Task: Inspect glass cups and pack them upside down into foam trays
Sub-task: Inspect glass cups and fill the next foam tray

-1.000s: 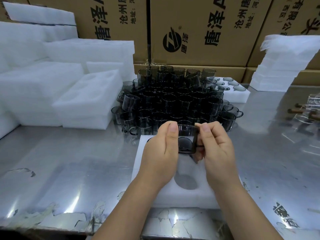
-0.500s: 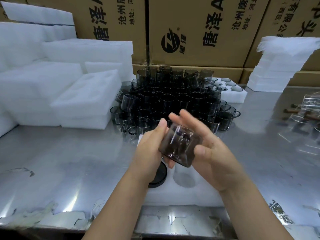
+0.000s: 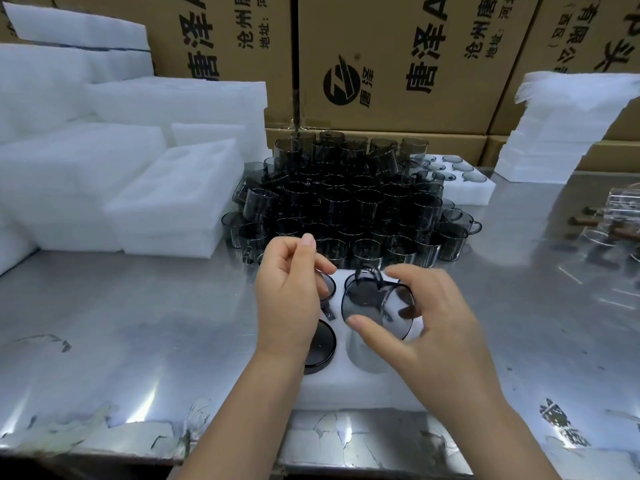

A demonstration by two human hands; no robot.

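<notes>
On the steel bench (image 3: 138,323), close to its near edge, lies a white foam tray (image 3: 346,386) with round pockets. Over the tray's far right pocket the right hand (image 3: 440,327) grips a smoky glass cup (image 3: 375,303): the thumb presses its near side and the fingers curl round the far side. This cup is tilted, its round base turned toward the camera and its handle pointing up and away, so it is not seated in the foam. Below it, the near right pocket (image 3: 367,351) shows as a pale hollow.

Two more cups sit upside down in the tray's left pockets. The far one (image 3: 329,287) is mostly hidden by the left hand (image 3: 289,296); the near one (image 3: 320,344) shows its dark round base beside the left wrist. That left hand has its fingers loosely curled with the thumb raised and holds nothing that can be seen. Whether it touches the far cup I cannot tell. Both hands are apart, just beside one another.

Behind the tray stands a dense pile of dark cups (image 3: 346,202). Left of the pile are stacks of foam trays (image 3: 173,192); behind it on the right lies a filled tray (image 3: 467,188), and farther right a stack of foam sheets (image 3: 561,126). Printed cardboard boxes (image 3: 381,64) line the back.
</notes>
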